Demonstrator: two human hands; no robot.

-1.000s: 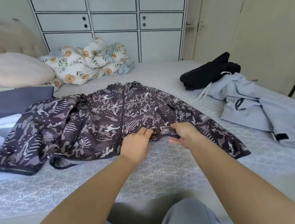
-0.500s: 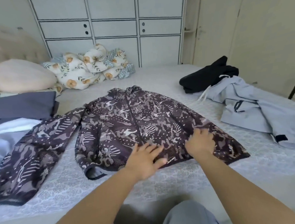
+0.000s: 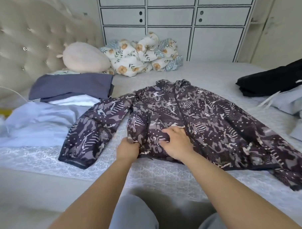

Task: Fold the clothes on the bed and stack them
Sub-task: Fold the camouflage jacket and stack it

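Note:
A dark patterned zip jacket (image 3: 207, 115) lies spread front-up across the bed (image 3: 166, 172), its sleeves out to both sides. My left hand (image 3: 128, 148) grips the jacket's lower left hem, fingers curled round the cloth. Just to its right, my right hand (image 3: 175, 142) rests on the jacket's lower front beside the zip, fingertips bunching the fabric. To the left lie folded clothes: a navy piece (image 3: 71, 85) over white and pale blue ones (image 3: 39, 119).
A black garment (image 3: 273, 81) and a light blue hoodie (image 3: 293, 99) lie at the right edge. A floral blanket (image 3: 140, 57) and a beige cushion (image 3: 85, 57) sit by the tufted headboard (image 3: 31, 41). White cabinets stand behind the bed.
Both hands have shifted left along the hem, from its middle and right part to the lower left side. The left hand went from flat to gripping. The view has turned left.

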